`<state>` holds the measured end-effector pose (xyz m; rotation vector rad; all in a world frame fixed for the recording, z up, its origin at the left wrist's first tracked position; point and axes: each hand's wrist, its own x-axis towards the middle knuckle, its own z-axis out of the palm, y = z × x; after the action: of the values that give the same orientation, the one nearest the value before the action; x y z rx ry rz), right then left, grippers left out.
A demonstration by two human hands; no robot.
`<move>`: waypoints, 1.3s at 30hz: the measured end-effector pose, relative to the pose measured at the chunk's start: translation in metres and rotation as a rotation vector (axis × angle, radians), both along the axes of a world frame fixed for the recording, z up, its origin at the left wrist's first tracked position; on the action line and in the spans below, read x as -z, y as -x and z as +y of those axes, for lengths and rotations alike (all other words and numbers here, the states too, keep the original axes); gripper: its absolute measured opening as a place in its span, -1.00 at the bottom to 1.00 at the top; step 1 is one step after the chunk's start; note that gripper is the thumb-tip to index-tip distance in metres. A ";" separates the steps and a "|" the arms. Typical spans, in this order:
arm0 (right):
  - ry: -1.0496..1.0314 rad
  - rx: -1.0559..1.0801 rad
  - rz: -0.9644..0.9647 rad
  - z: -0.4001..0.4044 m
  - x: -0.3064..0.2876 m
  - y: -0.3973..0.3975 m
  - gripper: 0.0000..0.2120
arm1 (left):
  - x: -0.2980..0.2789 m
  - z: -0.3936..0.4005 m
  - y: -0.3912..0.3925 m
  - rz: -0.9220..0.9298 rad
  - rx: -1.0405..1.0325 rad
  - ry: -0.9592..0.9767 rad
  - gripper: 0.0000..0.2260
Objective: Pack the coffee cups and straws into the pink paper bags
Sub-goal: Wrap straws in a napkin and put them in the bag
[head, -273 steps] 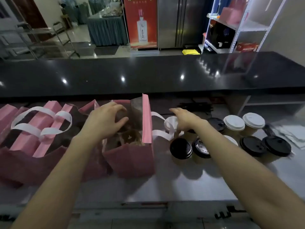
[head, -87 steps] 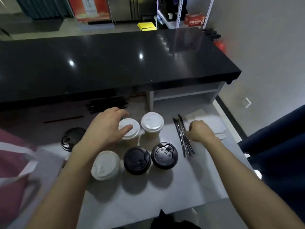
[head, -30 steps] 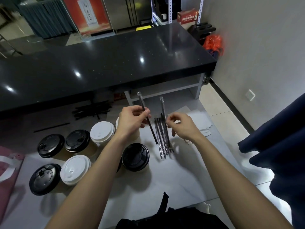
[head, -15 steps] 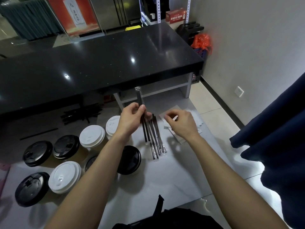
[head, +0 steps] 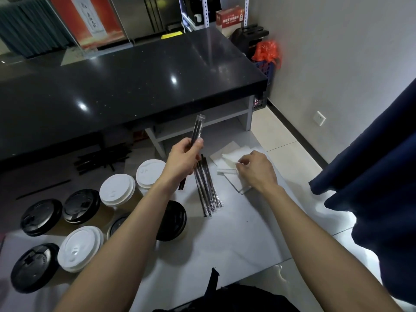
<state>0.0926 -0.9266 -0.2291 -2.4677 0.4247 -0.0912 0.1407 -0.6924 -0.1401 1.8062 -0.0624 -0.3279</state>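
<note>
My left hand (head: 181, 162) grips wrapped black straws (head: 197, 130) that stick up and away from it. Several more wrapped straws (head: 208, 192) lie on the white table just right of that hand. My right hand (head: 255, 168) rests on a stack of white napkins (head: 234, 158), its fingertips pinching one. Several lidded coffee cups stand at the left: white lids (head: 117, 190) (head: 149, 173) (head: 80, 248) and black lids (head: 41, 216) (head: 172, 219). No pink bag shows in this view.
A black counter (head: 126, 82) runs across the back, with loose black straws (head: 101, 158) under its edge. A dark blue cloth (head: 378, 176) hangs at the right. A black object (head: 225, 298) lies at the near table edge. The white table (head: 236, 239) ends at the right.
My left hand has lifted its straws slightly higher. My right hand has moved right from the straw pile onto the napkins. The view has shifted further right.
</note>
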 end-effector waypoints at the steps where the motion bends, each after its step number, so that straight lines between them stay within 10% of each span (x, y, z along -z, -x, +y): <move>1: -0.015 0.002 -0.048 -0.002 -0.003 0.001 -0.80 | -0.001 -0.001 0.000 -0.018 0.019 -0.016 -0.82; 4: -0.078 0.021 -0.158 -0.009 -0.017 0.004 -0.82 | -0.002 -0.005 0.001 -0.093 0.049 -0.073 -0.93; 11: -0.319 -0.116 -0.262 -0.012 -0.061 0.009 -0.90 | -0.003 -0.023 -0.008 -0.351 0.173 -0.267 -0.47; 21: -0.755 -0.184 -0.194 -0.006 -0.063 0.014 -0.75 | 0.010 -0.017 -0.024 -0.259 0.061 -0.198 -0.88; 39: -0.472 0.029 -0.265 0.007 -0.074 0.007 -0.81 | 0.004 0.004 -0.024 -0.110 -0.128 -0.002 -0.79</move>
<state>0.0859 -0.9193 -0.1550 -1.9534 0.3221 -0.2922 0.1649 -0.6887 -0.1443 1.8201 -0.0230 -0.1377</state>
